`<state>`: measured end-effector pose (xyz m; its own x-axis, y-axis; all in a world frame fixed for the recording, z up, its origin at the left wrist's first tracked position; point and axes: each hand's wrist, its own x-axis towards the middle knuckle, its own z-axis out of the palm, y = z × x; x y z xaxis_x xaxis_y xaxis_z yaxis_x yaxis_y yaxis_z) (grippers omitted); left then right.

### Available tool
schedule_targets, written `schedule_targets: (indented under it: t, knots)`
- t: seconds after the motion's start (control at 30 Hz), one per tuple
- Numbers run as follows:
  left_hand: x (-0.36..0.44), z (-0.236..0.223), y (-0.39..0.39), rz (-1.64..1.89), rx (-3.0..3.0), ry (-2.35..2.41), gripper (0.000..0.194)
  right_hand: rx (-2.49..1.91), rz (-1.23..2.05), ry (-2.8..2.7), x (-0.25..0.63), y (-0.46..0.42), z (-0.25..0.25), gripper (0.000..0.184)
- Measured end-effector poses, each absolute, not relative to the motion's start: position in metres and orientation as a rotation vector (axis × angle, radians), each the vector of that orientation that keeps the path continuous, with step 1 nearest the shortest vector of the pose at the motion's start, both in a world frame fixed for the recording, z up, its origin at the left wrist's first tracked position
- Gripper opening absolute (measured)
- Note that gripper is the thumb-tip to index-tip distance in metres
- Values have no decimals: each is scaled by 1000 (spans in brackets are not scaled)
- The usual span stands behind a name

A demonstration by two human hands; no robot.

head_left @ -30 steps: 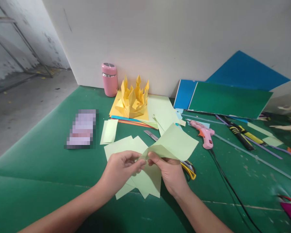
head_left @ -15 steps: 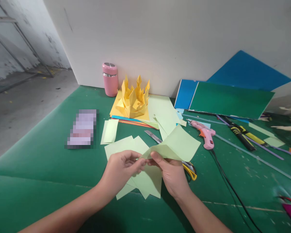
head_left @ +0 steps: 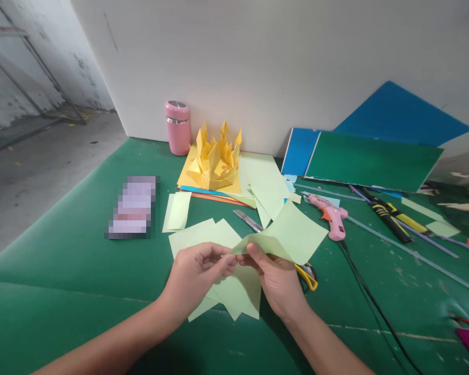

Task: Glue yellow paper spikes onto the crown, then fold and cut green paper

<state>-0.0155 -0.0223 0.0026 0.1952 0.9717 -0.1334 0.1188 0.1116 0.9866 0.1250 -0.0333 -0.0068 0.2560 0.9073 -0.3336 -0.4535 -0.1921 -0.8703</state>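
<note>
A light green paper sheet (head_left: 293, 232) is lifted a little above the green table mat (head_left: 62, 260), folded over at its near corner. My left hand (head_left: 193, 276) pinches that corner from the left. My right hand (head_left: 275, 281) pinches the same corner from the right, thumb on top. Several more light green sheets (head_left: 203, 237) lie flat under and behind my hands.
A yellow folded paper crown (head_left: 217, 159) sits on a stack of coloured paper beside a pink flask (head_left: 177, 127). A metal ruler (head_left: 247, 220), a yellow-handled cutter (head_left: 308, 273), a pink glue gun (head_left: 330, 214) with its black cord, and blue and green boards (head_left: 369, 156) lie to the right.
The held sheet has dropped slightly and flattened, its far edge shifting right. Both hands keep their pinch in almost the same place.
</note>
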Motion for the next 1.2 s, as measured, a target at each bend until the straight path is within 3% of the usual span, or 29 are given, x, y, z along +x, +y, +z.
schedule_targets:
  t: [0.43, 0.67, 0.9, 1.2]
  knots:
    - [-15, 2, -21, 868, 1268, 1129, 23, -1239, 1336, -498, 126, -33, -7, 37]
    - [-20, 6, -20, 975, 1575, 1130, 14, -1195, 1398, -757, 127, -34, -4, 28]
    - [-21, 5, -16, 978, 1337, 1079, 15, -1120, 1641, -914, 126, -35, -5, 42]
    - [-21, 3, -15, 989, 1258, 1115, 16, -1176, 1541, -857, 128, -34, -11, 36]
